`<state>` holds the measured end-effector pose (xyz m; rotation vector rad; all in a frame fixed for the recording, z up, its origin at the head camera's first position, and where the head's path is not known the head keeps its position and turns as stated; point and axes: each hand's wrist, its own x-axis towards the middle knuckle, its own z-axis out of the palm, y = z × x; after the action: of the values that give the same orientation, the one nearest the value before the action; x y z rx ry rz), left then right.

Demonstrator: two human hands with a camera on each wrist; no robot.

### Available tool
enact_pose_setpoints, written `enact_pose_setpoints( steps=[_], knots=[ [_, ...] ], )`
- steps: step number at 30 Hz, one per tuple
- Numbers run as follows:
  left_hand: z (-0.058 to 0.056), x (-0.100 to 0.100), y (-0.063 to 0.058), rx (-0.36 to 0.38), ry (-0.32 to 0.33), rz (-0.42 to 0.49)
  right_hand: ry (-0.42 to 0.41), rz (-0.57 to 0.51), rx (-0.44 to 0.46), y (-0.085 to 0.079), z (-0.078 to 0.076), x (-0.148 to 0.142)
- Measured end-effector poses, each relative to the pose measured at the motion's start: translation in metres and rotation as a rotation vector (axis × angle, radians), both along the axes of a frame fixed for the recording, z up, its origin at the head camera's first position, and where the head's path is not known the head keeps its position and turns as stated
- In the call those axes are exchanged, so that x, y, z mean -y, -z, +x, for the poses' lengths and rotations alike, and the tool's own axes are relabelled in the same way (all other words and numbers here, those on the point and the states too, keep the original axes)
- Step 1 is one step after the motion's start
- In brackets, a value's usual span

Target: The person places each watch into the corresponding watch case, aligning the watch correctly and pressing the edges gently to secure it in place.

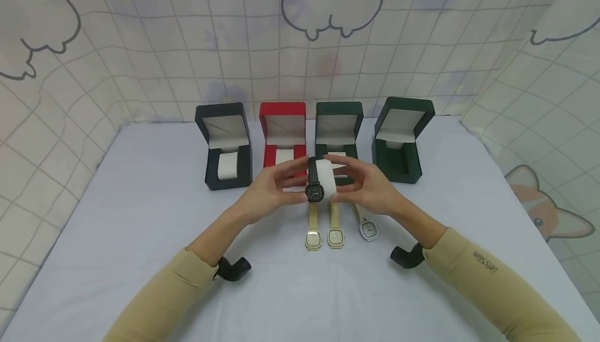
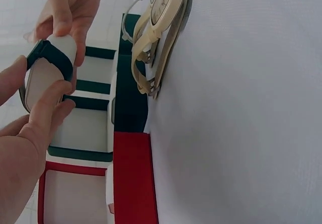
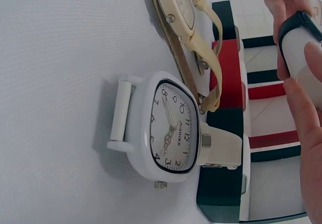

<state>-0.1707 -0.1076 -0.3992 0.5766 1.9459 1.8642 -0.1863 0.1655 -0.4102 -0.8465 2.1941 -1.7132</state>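
Both hands hold up a white watch cushion (image 1: 327, 178) with a black-strapped wristwatch (image 1: 314, 192) looped round its left part, dial toward me. My left hand (image 1: 276, 180) pinches the watch side between thumb and fingers. On the other end, my right hand (image 1: 370, 183) grips the bare white cushion with thumb below and fingers above. In the left wrist view the dark strap (image 2: 60, 60) wraps over the cushion between both hands' fingertips. Beneath the hands lie two beige-gold watches (image 1: 313, 240) and a white square-faced watch (image 3: 173, 128) with its strap pointing toward the boxes.
Open watch boxes stand along the back: a black one (image 1: 211, 183) and a red one (image 1: 283, 108) with white cushions, a green one (image 1: 339, 108) partly behind my right hand, and another green one (image 1: 398, 173) showing its dark inside. A white cloth (image 1: 140, 217) covers the table.
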Motion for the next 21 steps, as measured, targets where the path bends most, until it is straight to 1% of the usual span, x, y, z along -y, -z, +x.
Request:
enact_pose_setpoints(
  steps=[7,12,15,21],
  knots=[
    [0.000,-0.001,0.001,0.030,-0.004,-0.016,-0.034,-0.021,0.016,0.002,0.001,-0.001],
    [-0.002,-0.002,0.004,0.033,-0.002,-0.037,-0.042,0.003,0.021,0.004,0.001,-0.003],
    [-0.002,-0.003,0.005,0.046,0.000,-0.054,-0.049,0.016,0.022,0.004,0.000,-0.006],
    [-0.001,-0.002,0.006,0.068,0.031,-0.049,-0.063,0.033,0.020,0.003,0.000,-0.010]
  ],
)
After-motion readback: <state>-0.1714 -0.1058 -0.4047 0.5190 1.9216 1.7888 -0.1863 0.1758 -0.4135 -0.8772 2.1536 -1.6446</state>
